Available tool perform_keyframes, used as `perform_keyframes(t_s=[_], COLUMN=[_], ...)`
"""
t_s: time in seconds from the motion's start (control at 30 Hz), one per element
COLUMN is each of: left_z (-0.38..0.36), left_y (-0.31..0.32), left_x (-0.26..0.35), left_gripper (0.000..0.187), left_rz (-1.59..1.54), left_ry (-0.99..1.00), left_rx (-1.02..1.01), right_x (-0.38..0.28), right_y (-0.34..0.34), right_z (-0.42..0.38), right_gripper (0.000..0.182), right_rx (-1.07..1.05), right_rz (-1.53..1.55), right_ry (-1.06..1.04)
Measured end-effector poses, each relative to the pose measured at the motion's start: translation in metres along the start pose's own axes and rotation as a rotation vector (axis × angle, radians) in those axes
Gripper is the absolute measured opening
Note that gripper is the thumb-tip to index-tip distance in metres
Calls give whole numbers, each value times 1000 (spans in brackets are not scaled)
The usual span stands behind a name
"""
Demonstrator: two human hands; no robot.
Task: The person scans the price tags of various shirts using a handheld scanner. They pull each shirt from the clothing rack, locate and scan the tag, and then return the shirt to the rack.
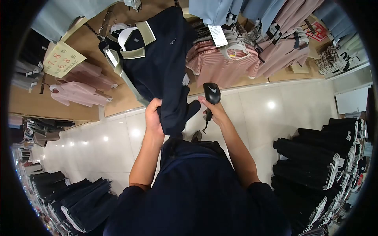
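the left hand (pixel 153 117) grips the shirt (pixel 167 51), the right hand (pixel 216 112) grips the scanner (pixel 212 93), and excess pull could drag the shirt off the rail (pixel 91 30).

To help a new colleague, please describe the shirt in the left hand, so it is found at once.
Beyond the pale tiled floor stands a wooden display. In front of it, the left hand grips a dark shirt low down. Its khaki collar sets it apart from the striped pink shirts beside it.
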State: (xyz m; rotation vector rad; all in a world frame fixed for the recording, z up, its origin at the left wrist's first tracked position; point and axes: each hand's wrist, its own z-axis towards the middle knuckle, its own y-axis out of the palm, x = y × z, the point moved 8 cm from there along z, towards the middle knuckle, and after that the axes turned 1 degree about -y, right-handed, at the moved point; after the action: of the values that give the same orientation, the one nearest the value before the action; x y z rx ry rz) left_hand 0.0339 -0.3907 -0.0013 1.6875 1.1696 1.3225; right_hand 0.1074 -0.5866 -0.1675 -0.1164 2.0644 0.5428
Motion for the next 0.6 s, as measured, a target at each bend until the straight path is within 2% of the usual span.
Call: perform_keyframes(t_s=[0.07, 0.17, 0.2, 0.37, 0.43, 0.47, 0.53, 0.57, 0.6], left_z=[-12, -17, -21, -37, -40, -40, -38, -35, -33], left_y=[7, -26, -35, -34, -24, -30, -44, -40, -30], left_x=[-2, 6, 12, 30, 35, 40, 52, 49, 45], left_gripper=[49, 55, 58, 56, 55, 54, 54, 55, 56], left_rz=[-81, 84, 159, 45, -17, 28, 118, 123, 127], left_ry=[52, 50, 82, 177, 202, 245, 329, 307, 283], left_rx=[135, -177, -150, -144, -140, -124, -89, -56, -25], right_x=[-2, 5, 10, 45, 42, 41, 38, 25, 13], right_y=[12, 24, 29, 85, 103, 115, 109, 110, 113], right_z=[7, 20, 24, 9, -13, -17, -21, -27, -31], right_gripper=[52, 55, 51, 50, 58, 55, 49, 47, 39], right_rx=[-2, -34, -69, -615, -653, -685, -608, -566, -526], right_rz=[18, 63, 48, 229, 288, 392, 276, 218, 351], right_ry=[13, 9, 25, 229, 261, 220, 112, 58, 26])
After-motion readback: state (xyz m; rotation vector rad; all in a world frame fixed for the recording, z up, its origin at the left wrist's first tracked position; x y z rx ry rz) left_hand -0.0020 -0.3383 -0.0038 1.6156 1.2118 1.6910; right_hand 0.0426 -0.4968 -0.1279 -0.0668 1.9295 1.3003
